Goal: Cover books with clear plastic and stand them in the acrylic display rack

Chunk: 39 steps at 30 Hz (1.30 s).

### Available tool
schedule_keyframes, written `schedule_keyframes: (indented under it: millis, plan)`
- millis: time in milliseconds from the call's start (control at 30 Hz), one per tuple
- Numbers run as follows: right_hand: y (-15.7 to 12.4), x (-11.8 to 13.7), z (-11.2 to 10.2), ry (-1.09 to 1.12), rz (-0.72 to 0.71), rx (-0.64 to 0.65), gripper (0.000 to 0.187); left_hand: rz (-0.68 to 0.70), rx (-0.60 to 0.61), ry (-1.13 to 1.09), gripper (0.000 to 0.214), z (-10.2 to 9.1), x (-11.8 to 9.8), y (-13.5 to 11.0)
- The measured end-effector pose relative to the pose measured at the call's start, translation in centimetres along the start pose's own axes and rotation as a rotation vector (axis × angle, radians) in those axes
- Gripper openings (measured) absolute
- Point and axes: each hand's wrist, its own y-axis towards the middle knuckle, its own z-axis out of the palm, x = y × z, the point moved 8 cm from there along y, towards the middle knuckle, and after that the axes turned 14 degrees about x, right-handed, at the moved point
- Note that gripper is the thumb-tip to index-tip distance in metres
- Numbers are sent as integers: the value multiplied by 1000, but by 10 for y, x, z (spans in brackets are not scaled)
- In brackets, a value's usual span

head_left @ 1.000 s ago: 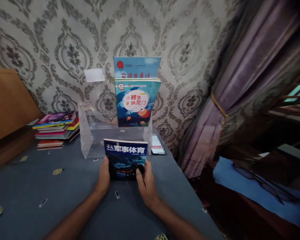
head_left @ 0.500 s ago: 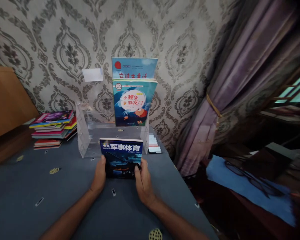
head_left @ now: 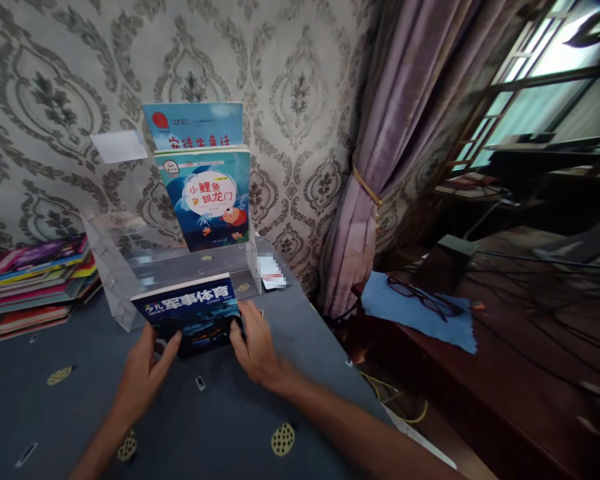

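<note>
A dark blue book (head_left: 195, 317) with white lettering is held upright between both hands, at the front of a clear acrylic stand (head_left: 113, 273). My left hand (head_left: 147, 367) grips its left side, thumb across the cover and fingers behind. My right hand (head_left: 255, 343) holds the right edge, thumb on the front. Higher up in the stand, a teal book with a fish picture (head_left: 210, 200) leans back. Behind and above it rises a light blue book (head_left: 195, 123), its lower part hidden.
Left of the stand lies a stack of books (head_left: 40, 280). A phone-like object (head_left: 273, 273) rests by the stand's right side. Across a gap on the right, glasses (head_left: 420, 297) lie on a blue cloth (head_left: 405, 327). A tied purple curtain (head_left: 360, 227) hangs beyond the table corner.
The view has swung right, so the scene shifts left. My left thumb now lies over the cover's front, and the book has tilted slightly, its left end lower in view.
</note>
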Motion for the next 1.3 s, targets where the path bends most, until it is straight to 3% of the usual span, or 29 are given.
schedule_keyframes:
  millis: [267,400,633,867,1000,1200,1300]
  plan:
    - [5,2,-1,41,-37,15,33,88,-20,44,47,1,-5,-6]
    - [10,4,-6,111,-96,-9,38,157,-115,161,42,-5,-8,-1]
    - [14,-1,-19,154,-172,-68,46,474,-236,180,43,-7,-32,9]
    - [25,-4,-33,161,-229,-144,47,562,-281,109,51,-12,-53,18]
    - [41,-7,-40,136,-233,-174,46,512,-243,116,48,-13,-64,37]
    - [77,-14,-54,84,-255,-233,39,559,-266,140,41,-18,-82,76]
    - [95,-20,-60,78,-219,-226,30,485,-248,159,38,-19,-82,98]
